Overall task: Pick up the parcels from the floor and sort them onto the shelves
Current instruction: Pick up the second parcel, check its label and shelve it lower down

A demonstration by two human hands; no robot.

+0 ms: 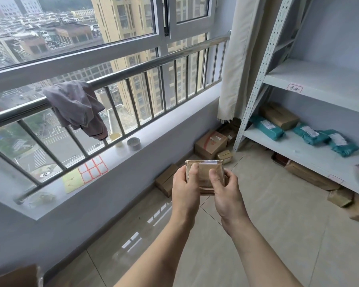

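Brown tape-wrapped flat cardboard parcel (pixel 205 175) held mid-air at frame centre, left hand (pixel 186 188) and right hand (pixel 226 191) both closed on it, thumbs on top face. Grey metal shelf unit (pixel 298 148) at 3 o'clock, teal plastic mailers (pixel 266 130) already on it. More cardboard boxes (pixel 210 145) on floor at 12 o'clock. Risk: glossy tape slips through thumbs during swing toward shelf; parcel may also go to wrong labelled tier.
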